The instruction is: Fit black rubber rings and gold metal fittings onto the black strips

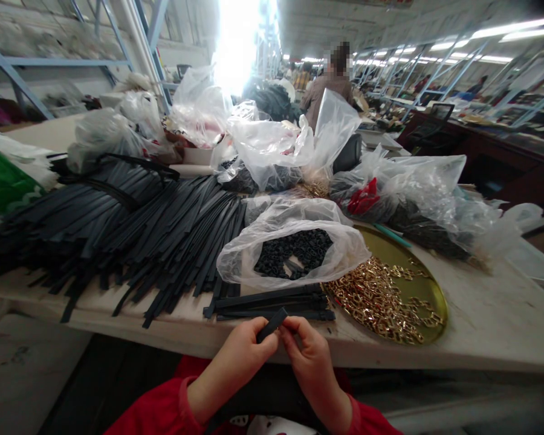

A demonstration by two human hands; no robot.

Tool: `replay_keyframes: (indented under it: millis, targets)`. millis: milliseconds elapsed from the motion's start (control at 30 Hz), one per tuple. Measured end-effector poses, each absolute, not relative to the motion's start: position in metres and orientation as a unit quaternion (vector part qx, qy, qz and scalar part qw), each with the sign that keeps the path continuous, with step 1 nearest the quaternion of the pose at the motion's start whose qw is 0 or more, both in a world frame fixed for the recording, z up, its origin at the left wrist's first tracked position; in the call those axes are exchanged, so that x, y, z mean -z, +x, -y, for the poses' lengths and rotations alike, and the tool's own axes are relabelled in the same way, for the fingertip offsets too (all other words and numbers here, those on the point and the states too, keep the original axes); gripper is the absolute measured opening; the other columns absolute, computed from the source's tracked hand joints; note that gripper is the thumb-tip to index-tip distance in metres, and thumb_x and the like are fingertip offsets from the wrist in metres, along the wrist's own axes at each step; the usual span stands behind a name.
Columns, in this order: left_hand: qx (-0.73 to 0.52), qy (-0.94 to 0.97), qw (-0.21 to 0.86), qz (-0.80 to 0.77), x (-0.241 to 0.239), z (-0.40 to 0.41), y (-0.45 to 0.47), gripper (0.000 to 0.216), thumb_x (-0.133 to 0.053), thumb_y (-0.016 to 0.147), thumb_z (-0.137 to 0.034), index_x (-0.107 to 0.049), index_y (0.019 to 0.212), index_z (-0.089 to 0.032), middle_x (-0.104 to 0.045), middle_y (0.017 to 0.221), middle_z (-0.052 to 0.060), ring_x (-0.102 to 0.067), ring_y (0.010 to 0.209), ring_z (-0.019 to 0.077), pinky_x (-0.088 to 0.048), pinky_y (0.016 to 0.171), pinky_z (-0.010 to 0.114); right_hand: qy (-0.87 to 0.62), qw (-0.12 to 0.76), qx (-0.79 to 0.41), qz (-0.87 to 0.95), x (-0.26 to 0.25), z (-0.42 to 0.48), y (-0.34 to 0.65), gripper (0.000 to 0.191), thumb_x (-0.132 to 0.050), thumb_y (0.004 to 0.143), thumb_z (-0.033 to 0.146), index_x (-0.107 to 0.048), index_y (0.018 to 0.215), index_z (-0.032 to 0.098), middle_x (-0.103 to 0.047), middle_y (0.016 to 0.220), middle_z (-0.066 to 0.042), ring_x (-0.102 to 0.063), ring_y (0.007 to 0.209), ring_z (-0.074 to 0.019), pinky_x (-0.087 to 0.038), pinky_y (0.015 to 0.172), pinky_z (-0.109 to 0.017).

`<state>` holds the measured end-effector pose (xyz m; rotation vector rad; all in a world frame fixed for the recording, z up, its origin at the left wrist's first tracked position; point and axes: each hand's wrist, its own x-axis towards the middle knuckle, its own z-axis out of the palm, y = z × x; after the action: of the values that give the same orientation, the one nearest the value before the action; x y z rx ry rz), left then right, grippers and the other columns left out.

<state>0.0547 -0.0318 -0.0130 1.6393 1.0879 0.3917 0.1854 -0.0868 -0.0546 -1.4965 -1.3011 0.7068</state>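
Note:
My left hand (236, 362) and my right hand (310, 359) meet just below the table's front edge. Both pinch one short black strap (272, 324) whose end sticks up between the fingertips. Directly above the hands, a small stack of black straps (272, 302) lies on the table. Behind it stands an open clear bag of small black loops (294, 251). To the right, a round gold tray (424, 284) holds several gold metal buckles (381, 302).
A large heap of long black straps (118, 229) covers the left of the white table (489, 326). Clear plastic bags (403, 187) of dark parts crowd the back. A person (330, 81) stands beyond the table. Shelving lines both sides.

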Motion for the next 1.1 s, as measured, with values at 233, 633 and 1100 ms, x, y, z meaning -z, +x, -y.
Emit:
replay_keyframes:
  millis: [233, 633, 1100]
  targets:
    - [-0.200, 0.662, 0.528, -0.493, 0.018, 0.033, 0.061, 0.014, -0.046, 0.073, -0.023, -0.057, 0.070, -0.014, -0.058, 0.067, -0.001, -0.051, 0.066, 0.0148, -0.039, 0.060, 0.022, -0.630, 0.489, -0.270, 0.539, 0.055, 0.089, 0.182, 0.013, -0.053, 0.081, 0.022, -0.064, 0.088, 0.022, -0.069, 0.081, -0.004, -0.064, 0.074, -0.0179, -0.050, 0.065, -0.026]
    - [-0.180, 0.688, 0.524, -0.468, 0.009, 0.031, 0.054, 0.019, -0.045, 0.078, -0.027, -0.058, 0.074, -0.014, -0.061, 0.072, 0.001, -0.054, 0.067, 0.0155, -0.039, 0.062, 0.023, -0.557, 0.545, -0.543, 0.313, 0.057, 0.080, 0.183, 0.021, -0.065, 0.071, 0.035, -0.062, 0.079, 0.017, -0.066, 0.071, -0.002, -0.059, 0.062, -0.0135, -0.047, 0.060, -0.026]
    - [-0.117, 0.739, 0.455, -0.483, 0.009, 0.022, 0.050, 0.015, -0.047, 0.076, -0.029, -0.050, 0.070, -0.016, -0.052, 0.065, -0.003, -0.047, 0.061, 0.0131, -0.032, 0.055, 0.022, -0.512, 0.549, -0.611, 0.251, 0.047, 0.082, 0.181, 0.023, -0.071, 0.066, 0.031, -0.064, 0.081, 0.016, -0.066, 0.072, 0.000, -0.058, 0.063, -0.0107, -0.045, 0.061, -0.023]
